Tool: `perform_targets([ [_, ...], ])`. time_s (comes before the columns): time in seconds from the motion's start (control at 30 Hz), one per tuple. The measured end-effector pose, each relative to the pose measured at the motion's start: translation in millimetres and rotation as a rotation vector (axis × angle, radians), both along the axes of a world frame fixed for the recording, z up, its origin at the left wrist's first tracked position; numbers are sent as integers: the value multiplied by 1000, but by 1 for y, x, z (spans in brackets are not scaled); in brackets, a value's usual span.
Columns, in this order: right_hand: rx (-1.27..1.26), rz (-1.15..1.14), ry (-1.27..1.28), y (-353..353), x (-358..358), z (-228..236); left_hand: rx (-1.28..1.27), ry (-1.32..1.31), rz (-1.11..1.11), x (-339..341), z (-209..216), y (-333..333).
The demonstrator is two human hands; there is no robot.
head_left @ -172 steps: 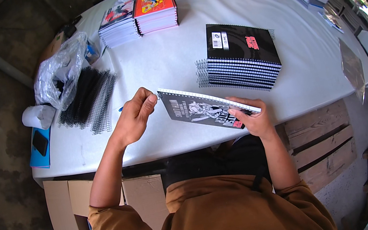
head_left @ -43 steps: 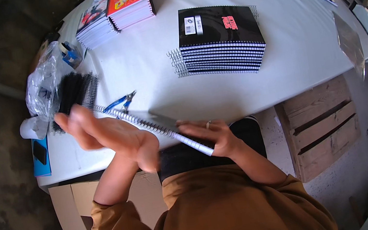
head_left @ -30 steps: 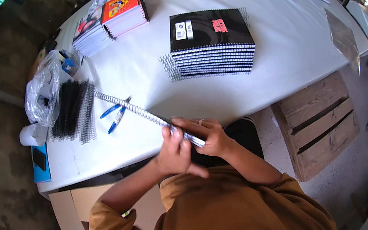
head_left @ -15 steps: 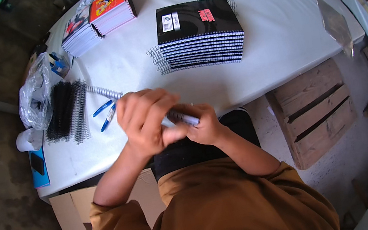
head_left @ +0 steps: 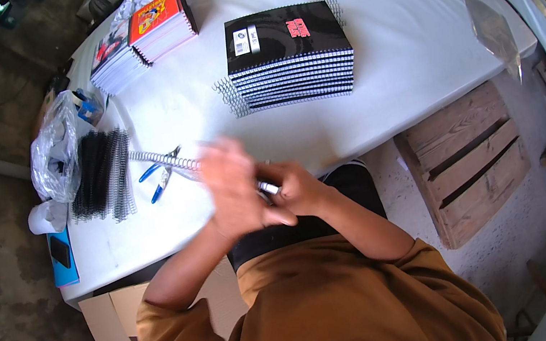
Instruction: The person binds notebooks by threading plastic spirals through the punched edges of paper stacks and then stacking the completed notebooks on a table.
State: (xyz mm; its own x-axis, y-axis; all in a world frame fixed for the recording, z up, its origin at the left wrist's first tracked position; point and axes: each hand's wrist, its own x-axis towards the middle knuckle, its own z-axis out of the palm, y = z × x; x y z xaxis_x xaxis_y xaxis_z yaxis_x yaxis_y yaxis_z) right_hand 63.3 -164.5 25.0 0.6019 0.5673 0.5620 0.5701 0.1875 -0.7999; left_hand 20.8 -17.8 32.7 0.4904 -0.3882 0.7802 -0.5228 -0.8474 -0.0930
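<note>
My right hand is closed around a notebook, which shows only as a small pale and dark edge; the hands hide the rest. My left hand is close beside it, thumb toward the right hand, its fingers smeared by motion. A long wire spiral runs from behind my left hand out to the left. Blue-handled pliers lie on the table under the spiral. Left of them is a pile of dark wire spirals.
A stack of black-covered spiral notebooks stands on the white-covered table, spirals jutting from its sides. More notebooks sit at the far left. A plastic bag and a phone lie along the left edge. A wooden pallet is right.
My left hand has shifted slightly right and now blurs, its fingers less curled. The spiral sits a little lower, and more of the pliers shows. The head view has shifted slightly.
</note>
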Motion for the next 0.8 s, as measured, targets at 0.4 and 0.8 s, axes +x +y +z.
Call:
perform_targets([
  [0.4, 127, 1, 118, -4, 12, -14, 96, 565, -70, -3, 79, -17],
  [0.8, 49, 90, 233, -1, 8, 30, 26, 502, 28, -3, 138, -11],
])
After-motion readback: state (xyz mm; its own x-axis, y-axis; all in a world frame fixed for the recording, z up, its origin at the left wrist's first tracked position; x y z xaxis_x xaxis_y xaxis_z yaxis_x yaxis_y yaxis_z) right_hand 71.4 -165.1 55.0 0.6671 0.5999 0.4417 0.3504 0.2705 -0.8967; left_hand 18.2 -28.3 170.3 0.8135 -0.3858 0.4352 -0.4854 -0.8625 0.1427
